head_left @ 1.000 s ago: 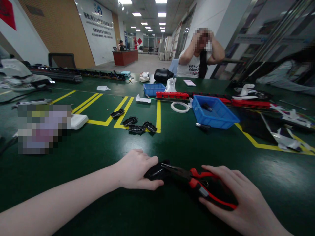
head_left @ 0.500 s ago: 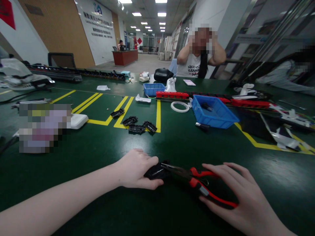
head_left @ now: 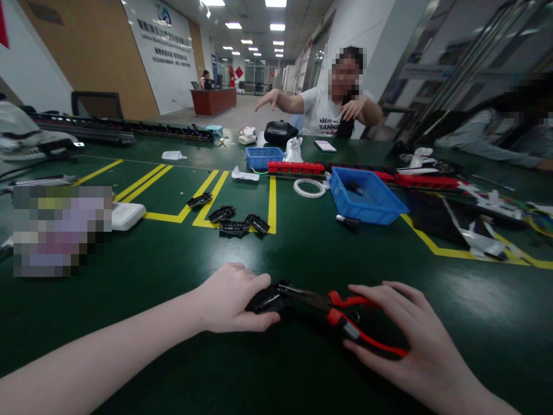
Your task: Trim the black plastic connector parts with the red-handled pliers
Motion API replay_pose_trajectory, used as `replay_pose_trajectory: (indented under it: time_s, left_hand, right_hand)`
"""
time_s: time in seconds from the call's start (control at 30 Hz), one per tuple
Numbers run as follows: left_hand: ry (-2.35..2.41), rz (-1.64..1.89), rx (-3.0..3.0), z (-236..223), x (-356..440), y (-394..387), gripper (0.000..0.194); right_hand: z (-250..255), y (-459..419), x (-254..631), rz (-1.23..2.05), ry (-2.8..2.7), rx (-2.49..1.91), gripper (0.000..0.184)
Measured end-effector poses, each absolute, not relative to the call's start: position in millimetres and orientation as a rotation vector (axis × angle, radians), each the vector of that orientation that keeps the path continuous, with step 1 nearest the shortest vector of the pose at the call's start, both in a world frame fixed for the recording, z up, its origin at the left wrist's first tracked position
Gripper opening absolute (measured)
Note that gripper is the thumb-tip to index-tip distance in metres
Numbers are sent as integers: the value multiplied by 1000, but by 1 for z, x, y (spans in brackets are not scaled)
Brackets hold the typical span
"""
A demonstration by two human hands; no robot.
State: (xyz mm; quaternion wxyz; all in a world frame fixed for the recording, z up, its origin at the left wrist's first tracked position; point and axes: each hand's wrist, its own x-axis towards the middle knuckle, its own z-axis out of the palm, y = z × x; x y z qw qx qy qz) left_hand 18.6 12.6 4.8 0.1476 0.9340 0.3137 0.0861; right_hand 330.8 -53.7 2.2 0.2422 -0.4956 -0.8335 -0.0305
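My left hand grips a small black plastic part against the green table, thumb on the near side and fingers over the far side. In my right hand are red-handled needle-nose pliers, their handles spread between thumb and fingers. The plier tips touch the right end of the black part; I cannot tell whether they pinch anything. Several similar black parts lie farther up the table, by the yellow tape lines.
Beyond are a blue bin, a smaller blue bin, a tape roll, a red strip and a small black cylinder. A white box lies left. A person sits across the table.
The person across the table has lowered their hands from their head and stretched one arm sideways. The view has shifted slightly; my hands, the black part and the pliers keep nearly the same arrangement.
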Motion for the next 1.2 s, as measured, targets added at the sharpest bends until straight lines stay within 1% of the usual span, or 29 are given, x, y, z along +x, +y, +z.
replay_pose_trajectory:
  time_s: [0.1,0.3,0.5,0.63,0.73,0.87,1.07,1.2]
  left_hand:
    - [905,250,2679,5,18,12,32]
    - [897,226,2672,7,19,12,32]
    - [888,238,2690,8,19,11,34]
    - [878,243,2692,7,18,12,34]
    - [882,225,2694,7,19,12,33]
    - [898,213,2705,5,19,12,34]
    - [866,222,2679,3,18,13,36]
    - [880,227,2702,4,18,13,36]
  right_hand:
    - [6,-54,332,-113,-2346,-1312,57]
    - [8,-55,333,-222,-2360,-1241,58]
    - [8,-55,335,-254,-2364,-1219,61]
    - [7,-56,332,-201,-2358,-1228,58]
    - [5,-57,329,-92,-2293,-1331,52]
    - [2,-58,327,16,-2261,-1431,50]
    - [2,-57,326,63,-2232,-1422,49]
    - [2,-57,325,32,-2212,-1394,48]
